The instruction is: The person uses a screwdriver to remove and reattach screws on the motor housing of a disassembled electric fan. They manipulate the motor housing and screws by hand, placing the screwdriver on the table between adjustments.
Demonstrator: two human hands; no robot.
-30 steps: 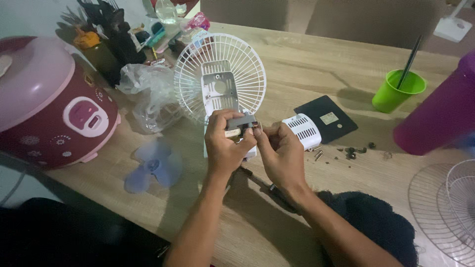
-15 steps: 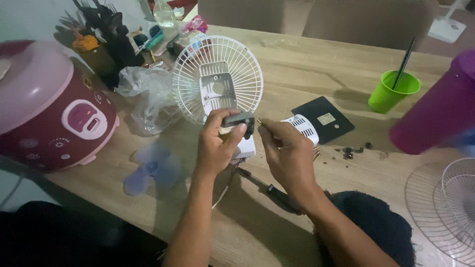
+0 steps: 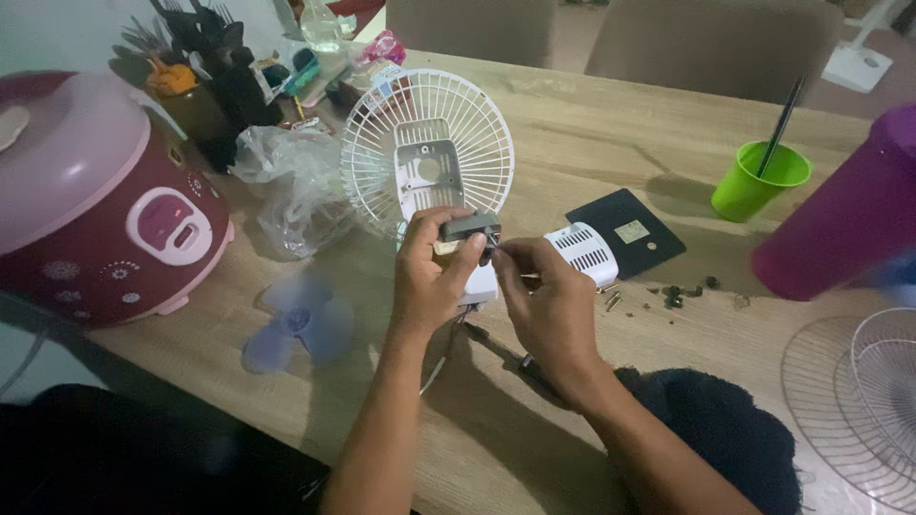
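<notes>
Both forearms are bare with no sleeves, and the 2 hands (image 3: 496, 286) wear no gloves or rings.

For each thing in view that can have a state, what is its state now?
Left hand: grips the small grey motor.
Right hand: fingertips pinch at the motor.
Fan grille: upright, blade removed.
Blue fan blade: flat on the table.
Rice cooker: lid closed.
Green cup: upright.

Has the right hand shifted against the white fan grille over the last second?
No. The right hand still pinches at the small grey motor part just below the white fan grille, beside the left hand.
</notes>
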